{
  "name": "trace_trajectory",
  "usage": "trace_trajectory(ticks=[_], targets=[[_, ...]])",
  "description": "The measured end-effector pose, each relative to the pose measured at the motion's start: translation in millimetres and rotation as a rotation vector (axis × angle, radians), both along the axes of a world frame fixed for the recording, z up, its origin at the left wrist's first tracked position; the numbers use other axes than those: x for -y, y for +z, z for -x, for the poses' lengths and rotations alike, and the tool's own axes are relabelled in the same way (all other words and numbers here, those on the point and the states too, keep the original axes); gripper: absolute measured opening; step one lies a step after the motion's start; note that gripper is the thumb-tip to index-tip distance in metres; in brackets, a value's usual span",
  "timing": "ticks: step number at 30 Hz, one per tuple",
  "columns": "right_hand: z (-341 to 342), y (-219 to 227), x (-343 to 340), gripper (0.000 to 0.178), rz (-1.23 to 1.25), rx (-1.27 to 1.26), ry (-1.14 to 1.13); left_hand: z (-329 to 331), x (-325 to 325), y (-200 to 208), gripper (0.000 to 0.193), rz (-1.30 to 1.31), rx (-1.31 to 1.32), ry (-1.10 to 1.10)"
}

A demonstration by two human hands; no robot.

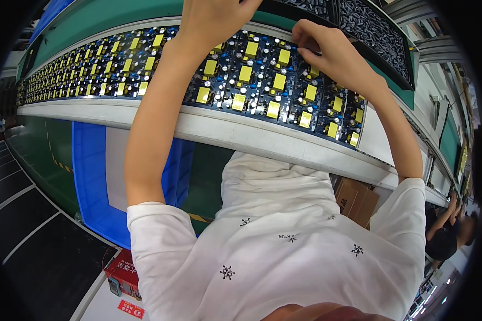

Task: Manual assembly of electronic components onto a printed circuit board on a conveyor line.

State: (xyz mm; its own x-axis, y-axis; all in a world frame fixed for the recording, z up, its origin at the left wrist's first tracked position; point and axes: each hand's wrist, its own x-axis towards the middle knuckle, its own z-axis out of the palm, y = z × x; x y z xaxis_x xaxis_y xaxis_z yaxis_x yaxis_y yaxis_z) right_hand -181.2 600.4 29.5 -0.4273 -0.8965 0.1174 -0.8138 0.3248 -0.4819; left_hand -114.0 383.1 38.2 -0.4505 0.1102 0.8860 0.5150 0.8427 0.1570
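Note:
A long row of dark circuit boards (260, 85) runs along the line, carrying yellow block-shaped parts (278, 82), small round silver-topped parts and blue ones. My left hand (211, 24) reaches over the boards to the far side; its fingers run out at the upper edge, so what they touch is hidden. Above the far edge of the boards, right of the left hand, is my right hand (334, 56). Its fingers are bent with the tips drawn together; anything between them is too small or hidden to make out.
Black bins hold many small dark parts (372, 40) at the far right. A pale rail (225, 125) edges the line on my side. Below it stand a blue crate (93, 182) and a cardboard box (356, 200). Another person (444, 235) works at the right.

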Motion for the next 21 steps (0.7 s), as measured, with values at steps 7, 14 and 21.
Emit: trace_trajectory(ticks=[7, 14, 21], targets=[[0.7, -6.7, -0.1, 0.016, -0.015, 0.015, -0.070, 0.6, 0.1, -0.3, 0.013, 0.009, 0.001, -0.013], [-3.5, -8.0, -0.7, 0.017, 0.045, -0.023, -0.062, 2.5, 0.3, -2.6, 0.013, 0.039, 0.004, 0.009], [-7.4, -11.2, -0.7, 0.019, 0.080, -0.056, -0.078, 2.9, -0.2, -1.6, 0.014, -0.119, 0.266, -0.074]])
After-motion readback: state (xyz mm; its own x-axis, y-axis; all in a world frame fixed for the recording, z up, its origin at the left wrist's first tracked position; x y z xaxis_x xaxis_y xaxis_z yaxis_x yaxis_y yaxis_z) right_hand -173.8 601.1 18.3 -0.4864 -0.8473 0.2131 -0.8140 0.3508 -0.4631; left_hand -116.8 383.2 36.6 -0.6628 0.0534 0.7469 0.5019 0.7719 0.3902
